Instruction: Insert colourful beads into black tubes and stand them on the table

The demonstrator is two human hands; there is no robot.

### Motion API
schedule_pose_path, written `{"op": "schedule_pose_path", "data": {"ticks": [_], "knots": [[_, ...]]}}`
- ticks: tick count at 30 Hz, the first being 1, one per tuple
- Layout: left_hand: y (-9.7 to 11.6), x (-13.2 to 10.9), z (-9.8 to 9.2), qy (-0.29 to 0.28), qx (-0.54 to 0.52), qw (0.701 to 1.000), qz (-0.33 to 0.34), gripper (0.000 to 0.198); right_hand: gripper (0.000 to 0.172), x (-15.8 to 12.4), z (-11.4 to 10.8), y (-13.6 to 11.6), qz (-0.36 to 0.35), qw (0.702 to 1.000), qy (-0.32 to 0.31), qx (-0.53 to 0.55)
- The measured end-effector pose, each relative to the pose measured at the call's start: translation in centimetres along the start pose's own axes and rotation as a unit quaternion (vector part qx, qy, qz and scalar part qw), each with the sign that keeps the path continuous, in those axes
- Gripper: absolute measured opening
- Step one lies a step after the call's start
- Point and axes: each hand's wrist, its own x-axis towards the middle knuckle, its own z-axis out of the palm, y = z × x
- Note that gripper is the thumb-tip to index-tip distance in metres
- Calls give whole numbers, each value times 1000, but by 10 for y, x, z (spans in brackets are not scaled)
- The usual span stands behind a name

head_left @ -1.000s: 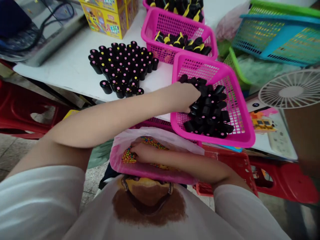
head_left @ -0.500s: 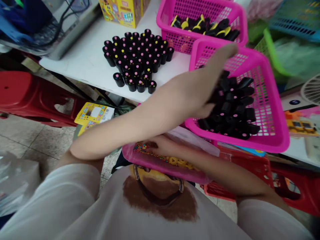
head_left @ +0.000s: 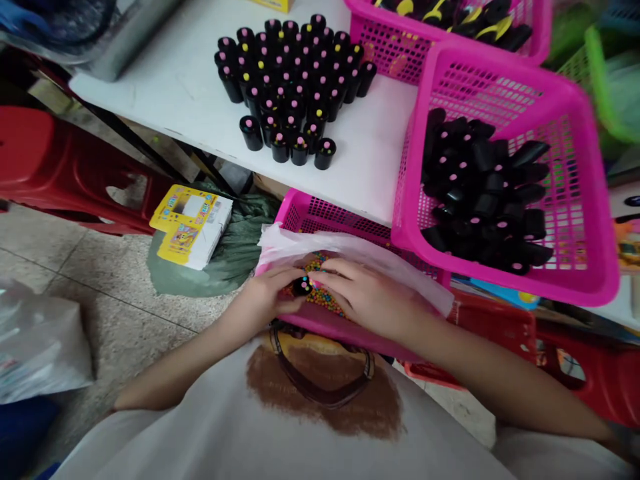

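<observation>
- A second ago the left hand (head_left: 265, 300) reached far out into the pink basket (head_left: 505, 280) of loose black tubes on the bench; it has come back and now sits at the lap tray with the right hand.
- On the floor at the left lies a yellow carton (head_left: 193, 225) on a green bag (head_left: 235, 250), beside a red stool (head_left: 60, 180).
- The left hand is closed around a small black tube (head_left: 301, 286), pinching it between thumb and fingers; the tube stands upright, its open top showing, just over the beads.
- The tube lies between the two hands, touching the left fingers and just beside the right fingertips.
- The coloured beads (head_left: 325, 300) fill the pink lap tray (head_left: 310, 213), which sits below the front edge of the bench (head_left: 170, 87), lined with a clear plastic bag (head_left: 350, 250).
- The right hand (head_left: 370, 300) rests palm down on the beads, fingers curled and pointing towards the tube's mouth; whether it holds any beads cannot be told. Earlier it was also in this tray.
- On the bench, near the front edge, stands a cluster of upright tubes (head_left: 295, 80) with pink and yellow tops.
- Towards the right end of the bench the basket holds the loose tubes (head_left: 480, 193), lying in a heap; behind it another basket (head_left: 395, 47) holds black and yellow pieces.
</observation>
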Motion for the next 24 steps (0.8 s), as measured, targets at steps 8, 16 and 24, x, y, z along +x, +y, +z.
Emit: {"op": "schedule_pose_path", "data": {"ticks": [8,16,24], "knots": [[-4,9,-1,-1,-18,1000,14,37,40,5,-6,-11,-68,991,-37,-107],[6,8,-22,60,27,997,33,32,48,-10,-15,0,-40,995,-25,-92],[-40,82,-119,316,157,933,-64,49,43,18,13,13,107,959,-170,-198]]}}
